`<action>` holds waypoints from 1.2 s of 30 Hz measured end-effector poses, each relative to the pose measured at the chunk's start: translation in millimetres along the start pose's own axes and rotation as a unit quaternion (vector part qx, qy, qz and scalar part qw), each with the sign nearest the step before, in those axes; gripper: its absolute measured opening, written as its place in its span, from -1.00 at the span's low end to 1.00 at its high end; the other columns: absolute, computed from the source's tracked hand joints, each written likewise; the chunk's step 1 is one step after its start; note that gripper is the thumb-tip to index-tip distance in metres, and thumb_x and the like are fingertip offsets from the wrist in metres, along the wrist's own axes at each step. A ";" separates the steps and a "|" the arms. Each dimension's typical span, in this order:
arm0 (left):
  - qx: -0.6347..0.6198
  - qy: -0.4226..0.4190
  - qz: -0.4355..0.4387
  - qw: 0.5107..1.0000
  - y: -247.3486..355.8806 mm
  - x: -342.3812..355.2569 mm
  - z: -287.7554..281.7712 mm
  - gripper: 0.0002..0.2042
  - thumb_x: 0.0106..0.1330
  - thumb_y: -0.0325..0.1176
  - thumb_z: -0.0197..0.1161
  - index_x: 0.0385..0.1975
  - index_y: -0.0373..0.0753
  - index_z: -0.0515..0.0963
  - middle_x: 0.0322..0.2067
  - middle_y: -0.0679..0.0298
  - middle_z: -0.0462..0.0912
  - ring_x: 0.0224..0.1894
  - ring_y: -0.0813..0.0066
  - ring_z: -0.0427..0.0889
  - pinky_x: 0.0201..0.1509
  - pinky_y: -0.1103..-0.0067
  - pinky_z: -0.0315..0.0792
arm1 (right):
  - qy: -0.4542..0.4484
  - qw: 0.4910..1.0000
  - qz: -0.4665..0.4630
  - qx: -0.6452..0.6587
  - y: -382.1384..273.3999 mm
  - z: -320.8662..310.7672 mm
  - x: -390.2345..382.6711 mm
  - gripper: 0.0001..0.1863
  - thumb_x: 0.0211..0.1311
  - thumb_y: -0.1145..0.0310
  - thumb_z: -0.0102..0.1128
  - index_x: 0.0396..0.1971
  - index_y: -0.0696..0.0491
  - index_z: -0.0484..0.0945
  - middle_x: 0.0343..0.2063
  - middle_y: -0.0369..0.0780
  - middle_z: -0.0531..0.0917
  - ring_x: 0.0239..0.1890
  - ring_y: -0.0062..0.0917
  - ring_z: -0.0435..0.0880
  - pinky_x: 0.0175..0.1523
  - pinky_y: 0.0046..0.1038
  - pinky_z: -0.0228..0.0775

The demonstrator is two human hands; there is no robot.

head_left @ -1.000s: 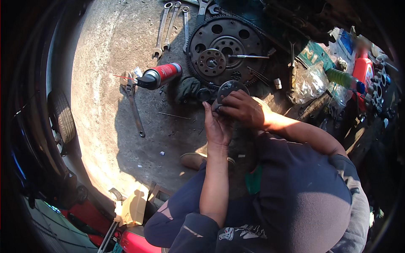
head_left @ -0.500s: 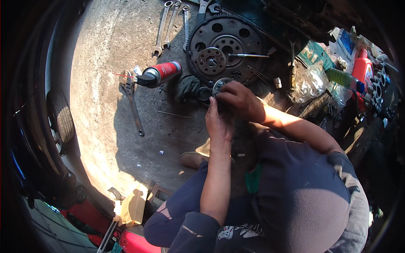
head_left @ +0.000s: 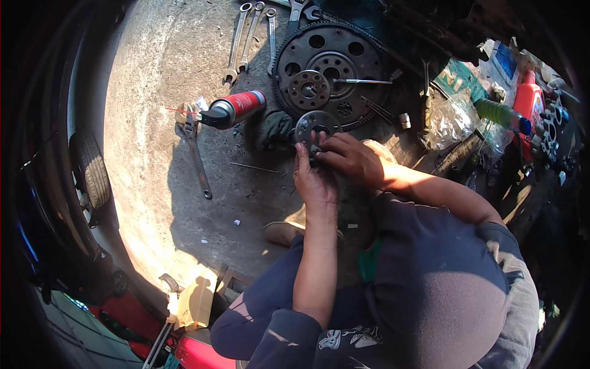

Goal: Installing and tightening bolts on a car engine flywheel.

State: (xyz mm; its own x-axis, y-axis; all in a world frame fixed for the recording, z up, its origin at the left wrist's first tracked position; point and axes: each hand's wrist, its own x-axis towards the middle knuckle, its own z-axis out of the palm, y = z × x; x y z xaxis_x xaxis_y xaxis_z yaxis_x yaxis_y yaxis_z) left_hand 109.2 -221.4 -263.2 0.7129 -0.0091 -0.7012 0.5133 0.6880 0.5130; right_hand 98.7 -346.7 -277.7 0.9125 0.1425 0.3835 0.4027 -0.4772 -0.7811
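Holding a metal disc point(head_left: 308, 125), left hand point(head_left: 316, 183) below, right hand point(head_left: 357, 161) alongside

A mechanic's workshop here!
Straight past the left hand point(head_left: 316, 184), a big toothed disc point(head_left: 335, 46); ahead and leftward, spanners point(head_left: 237, 44), a spray can point(head_left: 247, 105); well left, a vehicle's tyre point(head_left: 92, 169).

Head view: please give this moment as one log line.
left hand: holds metal disc; right hand: at same disc; toothed plate: beyond; spray can: left of disc
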 end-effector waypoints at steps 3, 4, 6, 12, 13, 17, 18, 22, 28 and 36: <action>-0.031 0.027 0.004 0.999 -4.8 -3.0 14.8 -0.62 0.60 -0.15 0.07 0.12 -0.36 0.52 0.11 0.10 0.62 0.17 0.32 0.61 0.29 0.44 0.48 | 0.015 0.995 0.096 -0.018 22.0 -11.4 -15.3 -0.70 -0.07 0.50 0.30 -0.23 0.11 0.59 -0.28 -0.11 0.56 -0.17 -0.19 0.60 -0.13 -0.26 0.48; -0.032 0.037 -0.002 0.999 -1.3 -3.6 15.3 -0.62 0.60 -0.15 0.08 0.12 -0.37 0.53 0.11 0.10 0.62 0.16 0.33 0.61 0.29 0.45 0.47 | 0.018 0.995 0.093 -0.015 19.0 -8.3 -8.8 -0.70 -0.07 0.50 0.30 -0.23 0.11 0.59 -0.28 -0.11 0.56 -0.17 -0.19 0.60 -0.13 -0.26 0.48; -0.005 0.002 0.017 1.000 -0.6 3.0 4.8 -0.60 0.60 -0.12 0.05 0.14 -0.34 0.52 0.11 0.11 0.61 0.18 0.32 0.58 0.33 0.41 0.42 | 0.020 0.997 0.050 0.049 7.0 -2.5 11.8 -0.66 -0.05 0.48 0.31 -0.17 0.10 0.59 -0.21 -0.09 0.57 -0.13 -0.14 0.59 -0.07 -0.23 0.48; -0.011 -0.004 0.081 0.997 19.0 -9.3 29.3 -0.56 0.58 -0.11 0.09 0.18 -0.37 0.53 0.10 0.09 0.63 0.17 0.34 0.59 0.33 0.43 0.42 | 0.032 0.998 0.048 -0.015 0.3 1.9 21.5 -0.61 0.05 0.51 0.32 -0.05 0.12 0.60 -0.05 -0.06 0.62 -0.03 -0.12 0.62 0.00 -0.20 0.49; 0.024 0.007 0.097 0.995 26.9 -18.3 41.0 -0.57 0.56 -0.12 0.14 0.15 -0.38 0.56 0.08 0.11 0.66 0.14 0.36 0.62 0.31 0.47 0.44 | 0.039 0.999 0.021 0.007 -3.0 1.0 27.4 -0.64 0.09 0.54 0.31 -0.06 0.14 0.60 -0.08 -0.05 0.63 -0.05 -0.11 0.64 -0.01 -0.22 0.52; -0.044 -0.022 0.141 0.989 51.5 -33.7 61.5 -0.65 0.53 -0.13 0.21 0.01 -0.30 0.67 -0.08 0.26 0.73 -0.07 0.63 0.65 0.04 0.62 0.49 | 0.039 0.994 -0.098 0.005 -60.6 -29.3 81.3 -0.69 0.06 0.55 0.33 -0.13 0.17 0.61 -0.17 -0.04 0.64 -0.11 -0.11 0.66 -0.02 -0.21 0.54; -0.055 -0.057 0.155 0.985 63.9 -47.6 81.9 -0.64 0.54 -0.13 0.20 0.05 -0.31 0.67 -0.07 0.25 0.74 -0.07 0.60 0.66 0.05 0.62 0.49 | 0.055 0.996 -0.071 -0.004 -68.4 -39.2 93.4 -0.72 0.07 0.56 0.31 -0.16 0.17 0.61 -0.19 -0.05 0.63 -0.15 -0.12 0.65 -0.06 -0.21 0.54; -0.042 -0.060 0.230 0.970 102.2 -65.7 94.3 -0.59 0.56 -0.17 0.14 0.20 -0.35 0.58 0.13 0.21 0.67 0.14 0.53 0.57 0.23 0.58 0.38 | 0.132 0.984 -0.116 0.018 -150.2 -57.4 149.5 -0.89 0.18 0.62 0.31 -0.28 0.21 0.61 -0.35 -0.07 0.62 -0.33 -0.17 0.67 -0.24 -0.31 0.51; 0.171 -0.081 0.599 0.778 142.1 -147.3 135.3 -0.60 0.59 -0.12 0.06 0.08 -0.35 0.61 0.01 0.25 0.70 0.03 0.55 0.60 0.12 0.65 0.42 | 0.181 0.974 -0.128 0.045 -252.3 -107.1 184.0 -0.90 0.28 0.58 0.23 -0.23 0.25 0.63 -0.36 -0.08 0.61 -0.28 -0.33 0.67 -0.16 -0.42 0.46; -0.184 -0.231 0.292 0.910 219.2 -226.6 124.1 -0.68 0.56 -0.06 0.12 -0.05 -0.20 0.58 -0.20 0.34 0.62 -0.09 0.59 0.58 0.00 0.58 0.51 | 0.164 0.927 -0.311 -0.128 -349.2 -93.1 186.0 -0.80 0.07 0.48 0.30 -0.26 0.10 0.60 -0.24 -0.09 0.61 -0.14 -0.13 0.59 -0.04 -0.16 0.40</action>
State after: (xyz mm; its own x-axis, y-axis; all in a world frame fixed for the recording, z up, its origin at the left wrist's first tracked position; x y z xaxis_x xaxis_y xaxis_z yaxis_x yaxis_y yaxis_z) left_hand 119.4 -158.6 69.6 0.9812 0.1899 -0.0358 -0.1509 0.8689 0.4714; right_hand 121.1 -234.3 112.3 0.4220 0.2071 0.8826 0.7744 -0.5885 -0.2322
